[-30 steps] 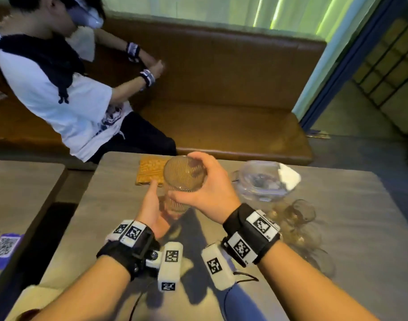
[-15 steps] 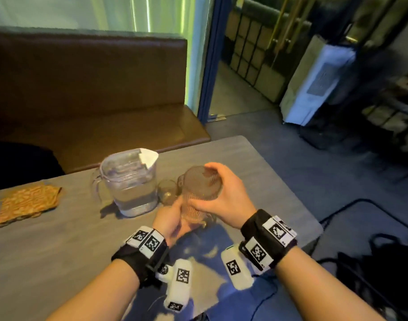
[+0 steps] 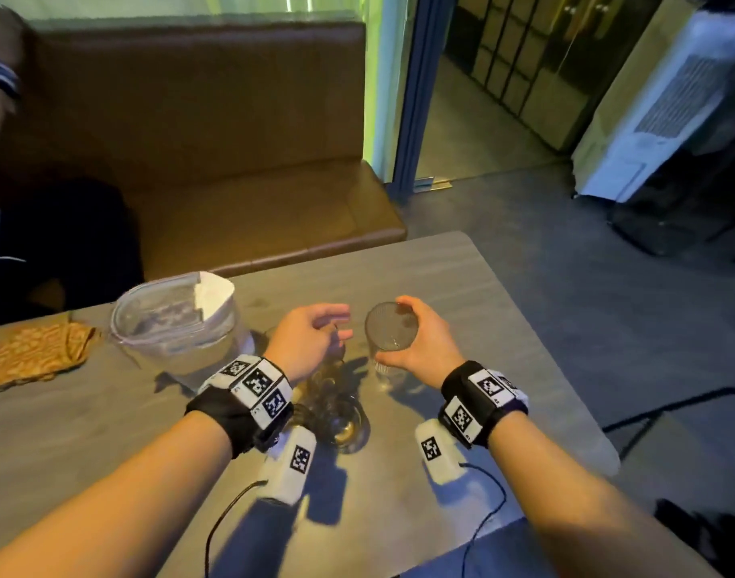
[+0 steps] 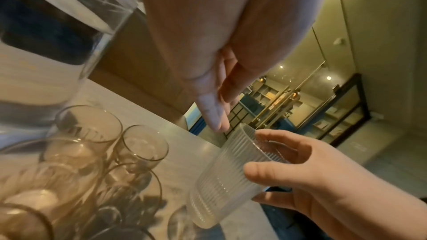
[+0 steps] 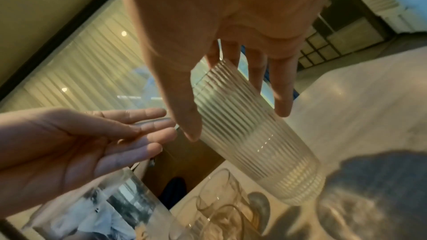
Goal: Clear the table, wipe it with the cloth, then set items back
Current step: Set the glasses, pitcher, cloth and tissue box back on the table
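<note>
My right hand grips a ribbed clear glass near its rim, thumb on one side and fingers on the other, with its base low over the grey table. In the right wrist view the ribbed glass leans between thumb and fingers. My left hand hovers just left of it with relaxed fingers and holds nothing; the left wrist view shows its fingers above the ribbed glass. A clear water jug stands at the left. An orange patterned cloth lies further left.
Several small amber glasses cluster on the table under my left wrist, also the amber glasses beside the jug. A brown bench runs behind the table. Another person's dark clothing sits at the far left. The table's right edge drops to carpet.
My left hand has let go of the ribbed glass and drawn back to the left. The right hand has carried the glass slightly right and lower.
</note>
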Available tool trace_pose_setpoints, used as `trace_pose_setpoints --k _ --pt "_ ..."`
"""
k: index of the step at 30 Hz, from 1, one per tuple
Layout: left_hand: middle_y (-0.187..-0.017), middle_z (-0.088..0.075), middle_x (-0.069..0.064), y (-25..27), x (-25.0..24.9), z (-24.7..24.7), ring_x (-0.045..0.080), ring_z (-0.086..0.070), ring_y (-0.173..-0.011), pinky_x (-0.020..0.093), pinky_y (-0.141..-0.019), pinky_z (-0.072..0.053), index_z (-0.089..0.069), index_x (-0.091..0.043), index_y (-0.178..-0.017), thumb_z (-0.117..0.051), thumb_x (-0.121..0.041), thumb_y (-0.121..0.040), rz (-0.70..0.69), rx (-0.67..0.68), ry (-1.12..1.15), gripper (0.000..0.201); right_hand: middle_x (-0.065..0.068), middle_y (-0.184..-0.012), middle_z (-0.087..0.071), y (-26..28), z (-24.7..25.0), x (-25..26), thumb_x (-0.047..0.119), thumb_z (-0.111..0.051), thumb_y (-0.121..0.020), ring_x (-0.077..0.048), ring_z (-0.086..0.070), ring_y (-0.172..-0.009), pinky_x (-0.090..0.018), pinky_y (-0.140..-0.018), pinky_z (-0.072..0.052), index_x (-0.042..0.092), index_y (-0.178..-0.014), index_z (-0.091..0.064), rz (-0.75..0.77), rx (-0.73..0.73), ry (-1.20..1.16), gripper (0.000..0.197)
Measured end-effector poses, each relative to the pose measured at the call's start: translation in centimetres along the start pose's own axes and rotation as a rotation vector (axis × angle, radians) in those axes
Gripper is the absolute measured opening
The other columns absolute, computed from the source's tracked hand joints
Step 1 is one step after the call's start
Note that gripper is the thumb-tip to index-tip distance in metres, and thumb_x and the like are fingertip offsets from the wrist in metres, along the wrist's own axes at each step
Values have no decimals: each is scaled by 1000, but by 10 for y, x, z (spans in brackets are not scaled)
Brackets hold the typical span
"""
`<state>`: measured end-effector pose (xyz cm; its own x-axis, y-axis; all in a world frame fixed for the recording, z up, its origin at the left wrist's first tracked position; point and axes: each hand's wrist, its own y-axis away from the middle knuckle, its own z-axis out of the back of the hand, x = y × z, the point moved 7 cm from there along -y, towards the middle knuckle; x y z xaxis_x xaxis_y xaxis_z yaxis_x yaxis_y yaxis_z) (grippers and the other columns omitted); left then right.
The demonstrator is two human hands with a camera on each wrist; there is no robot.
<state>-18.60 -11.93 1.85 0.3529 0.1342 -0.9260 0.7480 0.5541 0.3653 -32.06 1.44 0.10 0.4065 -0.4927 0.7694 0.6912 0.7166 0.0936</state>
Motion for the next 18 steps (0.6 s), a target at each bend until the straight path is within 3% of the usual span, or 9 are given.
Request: trace_pose_setpoints --k 3,7,13,18 --pt "-126 -63 9 -15 15 -2 14 -67 -95 18 -73 -56 -57 -5 -128 -47 19 -91 65 -1 -52 45 5 -129 -54 -23 -23 -16 30 -90 -61 -13 -51 -118 -27 -100 -43 23 -137 -43 4 125 -16 90" --pt "-124 -62 4 -22 26 -3 11 -65 -98 20 -76 -56 -53 -6 -134 -47 21 -89 117 7 -79 53 5 -130 -54 -43 -50 -27 31 -90 -61 -13 -51 -118 -31 -102 -45 24 -139 -41 -5 220 -42 93" --pt "-124 -65 7 -25 37 2 -2 -63 -90 11 -69 -53 -53 -4 -134 -53 15 -90 123 -52 -136 47 4 -129 -54 -56 -71 -34 31 -89 -61 -15 -52 -117 -35 -99 -48 27 -138 -39 2 269 -40 93" --pt "-125 -63 4 -21 36 3 0 -62 -95 9 -71 -52 -53 -5 -134 -58 10 -90 96 -73 -133 46 4 -131 -54 -57 -73 -32 29 -89 -62 -15 -52 -119 -30 -97 -47 28 -139 -38 18 292 -49 92"
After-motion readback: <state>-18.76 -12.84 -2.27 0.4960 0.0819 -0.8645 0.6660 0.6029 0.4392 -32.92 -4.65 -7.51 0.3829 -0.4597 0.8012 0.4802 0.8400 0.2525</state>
